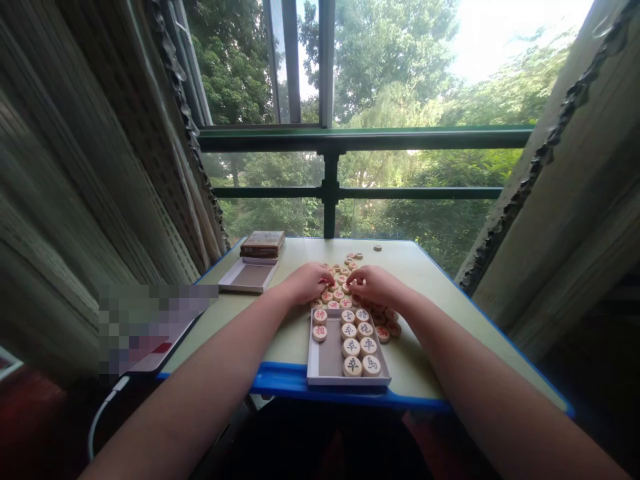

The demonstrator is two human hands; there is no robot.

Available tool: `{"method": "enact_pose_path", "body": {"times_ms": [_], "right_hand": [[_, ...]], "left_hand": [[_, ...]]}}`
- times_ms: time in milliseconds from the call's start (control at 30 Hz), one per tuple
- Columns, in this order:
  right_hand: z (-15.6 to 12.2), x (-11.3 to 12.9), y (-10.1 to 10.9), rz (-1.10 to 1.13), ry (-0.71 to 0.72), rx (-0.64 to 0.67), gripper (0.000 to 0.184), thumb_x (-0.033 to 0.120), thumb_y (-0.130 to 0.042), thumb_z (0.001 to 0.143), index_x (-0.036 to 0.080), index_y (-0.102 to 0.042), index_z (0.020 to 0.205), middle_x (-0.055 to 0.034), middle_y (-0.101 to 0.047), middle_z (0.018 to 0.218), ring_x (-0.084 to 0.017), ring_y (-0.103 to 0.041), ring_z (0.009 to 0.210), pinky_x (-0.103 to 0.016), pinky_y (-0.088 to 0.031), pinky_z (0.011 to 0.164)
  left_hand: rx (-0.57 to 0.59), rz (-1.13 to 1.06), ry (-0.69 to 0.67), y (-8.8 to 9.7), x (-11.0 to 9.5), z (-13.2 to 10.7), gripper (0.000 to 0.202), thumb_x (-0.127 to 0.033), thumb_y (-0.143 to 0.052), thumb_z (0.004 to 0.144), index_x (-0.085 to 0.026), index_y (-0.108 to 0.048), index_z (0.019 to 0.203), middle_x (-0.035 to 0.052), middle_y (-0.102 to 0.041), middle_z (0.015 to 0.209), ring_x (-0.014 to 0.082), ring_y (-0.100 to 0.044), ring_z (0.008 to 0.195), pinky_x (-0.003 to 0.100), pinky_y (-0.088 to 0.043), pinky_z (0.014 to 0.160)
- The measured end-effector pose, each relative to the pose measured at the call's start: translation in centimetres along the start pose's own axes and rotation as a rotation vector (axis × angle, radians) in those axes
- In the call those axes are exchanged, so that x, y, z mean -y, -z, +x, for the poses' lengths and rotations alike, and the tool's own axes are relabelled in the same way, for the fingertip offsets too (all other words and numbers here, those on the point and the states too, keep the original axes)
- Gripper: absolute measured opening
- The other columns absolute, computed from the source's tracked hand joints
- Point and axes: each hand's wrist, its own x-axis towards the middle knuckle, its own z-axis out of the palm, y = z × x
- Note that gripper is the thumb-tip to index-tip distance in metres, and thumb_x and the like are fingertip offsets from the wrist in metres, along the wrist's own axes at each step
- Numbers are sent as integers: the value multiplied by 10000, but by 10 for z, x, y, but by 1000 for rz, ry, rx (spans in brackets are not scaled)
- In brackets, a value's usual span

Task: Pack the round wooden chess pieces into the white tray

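Nearest the camera, just short of both hands, sits a shallow grey tray (315, 360) at the blue front edge of the table (440, 313), its long axis running straight away from the person toward the window. Round wooden game pieces (361, 347) with red or dark characters already lie in it, face up, in two columns along its right half plus two on the left near the far end; the left part of the tray closer to the person is bare. Beyond the tray's far end lies the loose heap of pieces (340, 293), and that is where both hands rest. The left hand (307, 281) lies palm down on the left side of the heap, fingers curled onto the pieces; the right hand (375, 285) lies on the right side, fingers likewise bent over pieces. The two hands are close together, fingertips nearly meeting over the middle of the heap, but whether either actually pinches a piece cannot be told from this view. More pieces spill out beside the right wrist, next to the tray's far right corner, so the right hand is the nearer one to those. One stray piece (378, 248) lies well beyond the hands. Far to the left of the left hand lies a box lid (247, 277) with a brown box (263, 243) resting on its far end.
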Motion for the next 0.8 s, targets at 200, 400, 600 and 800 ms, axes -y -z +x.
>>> {"method": "enact_pose_path", "body": {"times_ms": [200,400,600,800], "right_hand": [[-1,-1,-1,-27,29,-29,225,325,-567,749,214,-710,882,-49,-677,885,-163,-585,754,-231,-415,629],[1,2,-3,-30,27,-11,251,347,-561,760,228,-711,923,-49,-676,884,-161,-584,749,-231,-409,628],[-3,0,8,-47,-64,-82,324,404,-542,764,191,-693,956,-67,-681,836,-169,-580,694,-244,-398,582],[-3,-9,13,37,17,58,201,291,-601,690,225,-716,840,-20,-681,815,-164,-591,724,-232,-414,606]], "left_hand": [[-27,6,2,2,-3,-1,239,-144,-521,756,-203,-716,881,31,-665,885,159,-585,834,230,-450,756],[23,12,-18,4,-2,0,251,-140,-507,760,-191,-726,873,39,-671,877,154,-586,800,232,-446,745],[-6,-28,-16,6,-6,-3,224,-261,-546,772,-199,-725,890,45,-648,871,170,-568,833,236,-432,741],[97,-73,-71,10,-11,-2,414,-477,-453,835,-181,-740,795,49,-629,787,148,-548,737,233,-401,720]]}}
